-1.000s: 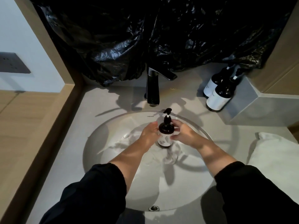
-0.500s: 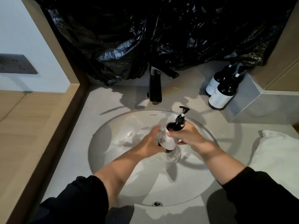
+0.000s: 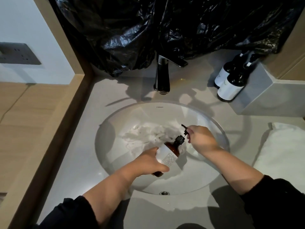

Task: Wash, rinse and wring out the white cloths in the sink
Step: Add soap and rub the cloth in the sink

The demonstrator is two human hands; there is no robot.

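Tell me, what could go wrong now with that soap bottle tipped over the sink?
1. The left hand grips the tilted pump bottle by its lower half only. It might slip and drop into the sink.
2. The right hand pinches the pump head, whose nozzle sits near the edge of the white cloths. Soap may land on the bare basin instead.
3. Too many pumps could mean long rinsing.

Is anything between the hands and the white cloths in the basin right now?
Only the amber pump bottle: the left hand grips its body, the right hand pinches its pump head, above the white cloths.
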